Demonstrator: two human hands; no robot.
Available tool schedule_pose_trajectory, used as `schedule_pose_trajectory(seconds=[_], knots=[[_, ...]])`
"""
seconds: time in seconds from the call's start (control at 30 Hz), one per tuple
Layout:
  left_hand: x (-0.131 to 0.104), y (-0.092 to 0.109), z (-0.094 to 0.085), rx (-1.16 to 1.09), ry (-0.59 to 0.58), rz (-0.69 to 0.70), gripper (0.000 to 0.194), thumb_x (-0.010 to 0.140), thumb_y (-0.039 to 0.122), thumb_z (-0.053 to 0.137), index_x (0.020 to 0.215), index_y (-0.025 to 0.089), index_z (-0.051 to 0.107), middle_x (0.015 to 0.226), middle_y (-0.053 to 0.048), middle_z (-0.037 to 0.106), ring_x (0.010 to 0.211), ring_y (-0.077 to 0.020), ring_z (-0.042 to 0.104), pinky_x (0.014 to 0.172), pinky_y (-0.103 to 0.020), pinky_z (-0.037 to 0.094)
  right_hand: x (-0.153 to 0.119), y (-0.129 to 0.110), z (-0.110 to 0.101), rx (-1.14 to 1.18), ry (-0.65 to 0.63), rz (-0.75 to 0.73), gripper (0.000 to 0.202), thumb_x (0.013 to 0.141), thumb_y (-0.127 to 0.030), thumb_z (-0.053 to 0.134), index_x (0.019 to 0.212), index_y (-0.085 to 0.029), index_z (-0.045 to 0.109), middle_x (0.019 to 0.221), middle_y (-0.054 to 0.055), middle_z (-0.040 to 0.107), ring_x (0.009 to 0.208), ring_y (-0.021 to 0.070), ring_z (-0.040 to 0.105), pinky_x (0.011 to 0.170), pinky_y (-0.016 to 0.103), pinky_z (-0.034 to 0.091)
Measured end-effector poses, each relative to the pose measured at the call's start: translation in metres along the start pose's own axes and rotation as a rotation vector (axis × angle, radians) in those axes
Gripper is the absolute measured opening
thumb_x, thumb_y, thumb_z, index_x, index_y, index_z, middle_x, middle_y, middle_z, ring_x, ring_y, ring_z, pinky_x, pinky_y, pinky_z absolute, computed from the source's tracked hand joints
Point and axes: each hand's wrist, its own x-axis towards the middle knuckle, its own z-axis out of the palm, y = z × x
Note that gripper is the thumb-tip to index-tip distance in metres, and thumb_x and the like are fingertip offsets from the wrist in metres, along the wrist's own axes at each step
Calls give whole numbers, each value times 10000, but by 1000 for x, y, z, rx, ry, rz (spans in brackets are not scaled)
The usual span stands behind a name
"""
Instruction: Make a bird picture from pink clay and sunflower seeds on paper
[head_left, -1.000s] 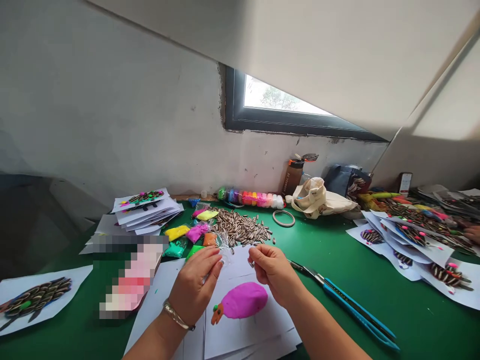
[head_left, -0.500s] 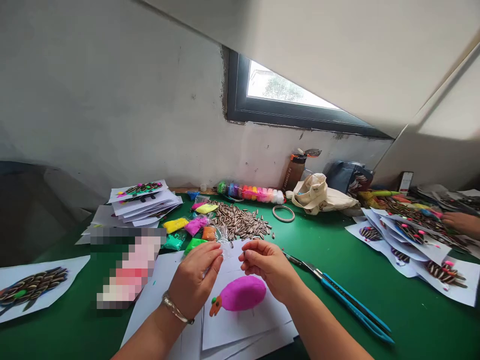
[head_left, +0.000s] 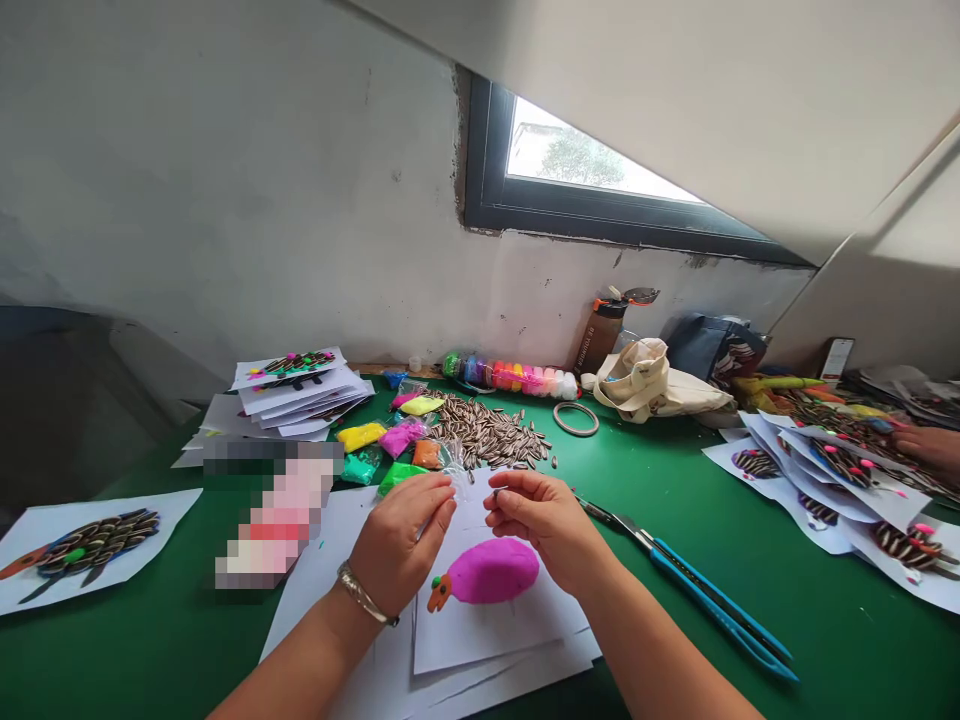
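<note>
A green bench [head_left: 637, 460] stands against a grey wall [head_left: 225, 200] with a window [head_left: 574, 160]. Above a purple oval [head_left: 495, 572] on white paper [head_left: 450, 645], the right hand [head_left: 551, 525] pinches a small dark piece [head_left: 496, 492]; apart from it, the left hand [head_left: 397, 545] curls, its hold unclear. Lettering on a brown bottle [head_left: 600, 335] seems to read "BE YOUNGER".

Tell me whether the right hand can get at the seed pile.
Probably yes: the seed pile lies just beyond the right hand, mostly uncovered, with nothing seen blocking the way.

A dark-framed window [head_left: 577, 165] (bright with daylight) interrupts the grey wall [head_left: 225, 200].
</note>
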Motion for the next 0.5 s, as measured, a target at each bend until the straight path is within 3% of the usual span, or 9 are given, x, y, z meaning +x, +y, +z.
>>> schedule_pose_trajectory(seconds=[0.17,0.3,0.5], knots=[[0,1,0,-20,1,-25,151,888,170,556,968,165,683,978,-71,721,961,-207,660,896,-346,523,2,4,-3,-112,-25,-61,354,755,-467,702,740,-117,653,597,13,611,479,80,514,480,209,382],[0,2,0,-40,-19,-49,153,894,170,547,959,165,685,974,-72,721,960,-204,656,901,-346,515,3,6,-6,-144,-3,-74,377,781,-484,672,666,-128,623,532,-13,556,441,61,450,446,198,321],[-3,8,-1,-137,-72,-190,200,871,237,595,1040,173,679,1009,-76,721,961,-222,662,873,-352,526,1,8,0,-103,-25,-25,320,698,-379,772,879,-142,657,719,41,668,605,125,580,601,253,434]])
